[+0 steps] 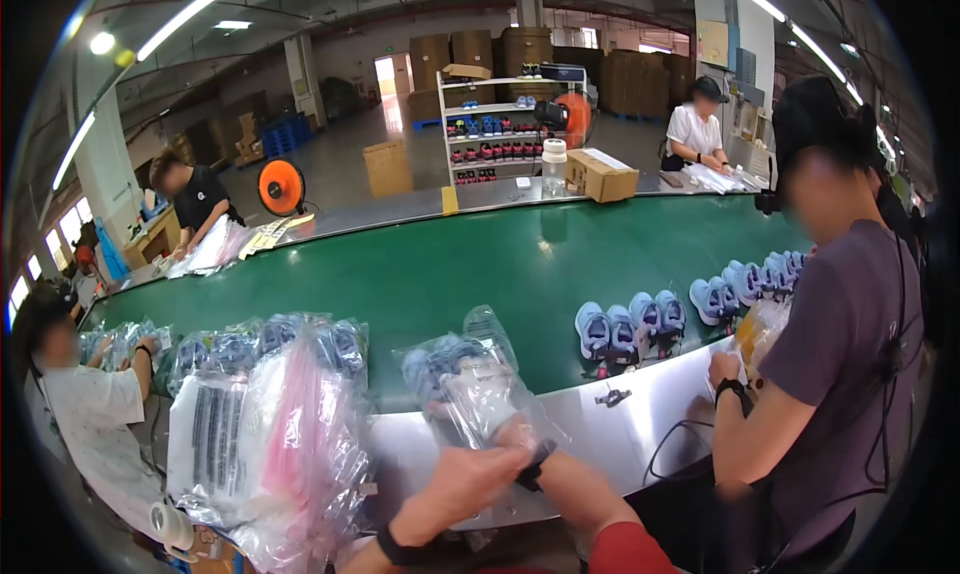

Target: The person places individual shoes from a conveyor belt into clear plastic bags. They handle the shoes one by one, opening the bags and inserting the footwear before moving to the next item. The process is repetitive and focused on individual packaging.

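My right hand (518,436) grips the near end of a clear plastic bag (470,379) that holds a pair of blue shoes and lies across the steel edge of the belt. My left hand (462,484) lies just below it, fingers folded against the right wrist and its black band; whether it touches the bag I cannot tell. The bag's far end rests on the green conveyor belt (480,264).
A heap of bagged blue shoes (270,414) lies at my left. Loose pairs of blue shoes (630,326) stand in a row on the belt at right. A person in a purple shirt (850,374) works at my right, another in white (90,414) at far left. A tape roll (172,527) sits low left.
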A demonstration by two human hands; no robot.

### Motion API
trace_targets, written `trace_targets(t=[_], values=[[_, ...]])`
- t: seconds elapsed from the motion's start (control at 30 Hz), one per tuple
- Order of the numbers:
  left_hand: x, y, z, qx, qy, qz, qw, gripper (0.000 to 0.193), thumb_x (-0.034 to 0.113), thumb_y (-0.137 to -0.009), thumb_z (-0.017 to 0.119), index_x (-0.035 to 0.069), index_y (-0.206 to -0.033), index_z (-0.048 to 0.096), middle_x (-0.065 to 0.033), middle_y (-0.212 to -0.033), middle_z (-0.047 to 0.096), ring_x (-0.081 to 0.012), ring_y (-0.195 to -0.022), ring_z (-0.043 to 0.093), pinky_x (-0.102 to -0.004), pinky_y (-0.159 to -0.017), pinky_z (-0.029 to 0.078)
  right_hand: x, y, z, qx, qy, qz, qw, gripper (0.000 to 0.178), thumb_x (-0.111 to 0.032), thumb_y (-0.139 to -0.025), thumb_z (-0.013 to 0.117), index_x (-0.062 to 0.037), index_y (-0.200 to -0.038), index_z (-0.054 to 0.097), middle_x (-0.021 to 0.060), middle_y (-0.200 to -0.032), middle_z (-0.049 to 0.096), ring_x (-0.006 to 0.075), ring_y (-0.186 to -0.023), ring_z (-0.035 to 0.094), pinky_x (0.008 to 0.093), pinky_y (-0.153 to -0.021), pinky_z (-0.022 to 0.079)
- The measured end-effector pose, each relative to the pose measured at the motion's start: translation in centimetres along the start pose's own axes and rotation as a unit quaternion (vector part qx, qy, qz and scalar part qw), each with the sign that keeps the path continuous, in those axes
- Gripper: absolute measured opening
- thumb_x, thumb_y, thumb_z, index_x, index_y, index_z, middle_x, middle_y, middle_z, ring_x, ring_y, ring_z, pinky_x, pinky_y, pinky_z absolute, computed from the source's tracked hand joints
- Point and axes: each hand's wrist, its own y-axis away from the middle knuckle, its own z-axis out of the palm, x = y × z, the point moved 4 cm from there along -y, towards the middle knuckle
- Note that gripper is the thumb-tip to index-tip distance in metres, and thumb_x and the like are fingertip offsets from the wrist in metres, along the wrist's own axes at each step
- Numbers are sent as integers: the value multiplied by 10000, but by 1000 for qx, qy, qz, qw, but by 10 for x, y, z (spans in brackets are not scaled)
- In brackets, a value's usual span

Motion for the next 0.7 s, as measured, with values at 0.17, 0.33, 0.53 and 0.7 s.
trace_targets(t=[0.17, 0.33, 0.53, 0.7], values=[[-20, -10, -26, 108, -70, -125, 984, 340, 117, -793, 660, 108, -1125, 588, -117, -830, 630, -281, -648, 633, -363, -542, 482, -21, -60, -3, 103, -1, -46, 994, 496, -536, -793, 544, -95, -986, 660, 186, -1044, 607, 342, -1032, 554, 468, -928, 384], [7, 9, -52, 161, -98, -225, 956, 568, 129, -791, 676, 63, -1308, 450, -166, -1114, 578, -319, -942, 606, -367, -759, 504, -43, -100, 4, 137, -15, 42, 990, 506, -507, -807, 541, -94, -1095, 596, 161, -1044, 616, 330, -979, 584, 465, -842, 448], [66, 83, -110, 83, 23, -314, 945, 452, 84, -784, 672, 38, -1216, 550, -137, -1062, 601, -260, -919, 602, -335, -779, 495, -40, -71, 82, 6, -172, -78, 982, 344, -387, -819, 501, -106, -916, 676, 147, -900, 670, 313, -861, 635, 423, -770, 498], [33, 123, -202, 219, -77, -406, 884, 340, 133, -825, 654, 56, -1152, 604, -74, -826, 614, -150, -738, 589, -282, -626, 483, -9, -27, 48, -76, -209, -21, 975, 320, -354, -820, 528, -89, -918, 677, 151, -873, 672, 327, -846, 634, 408, -760, 491]])
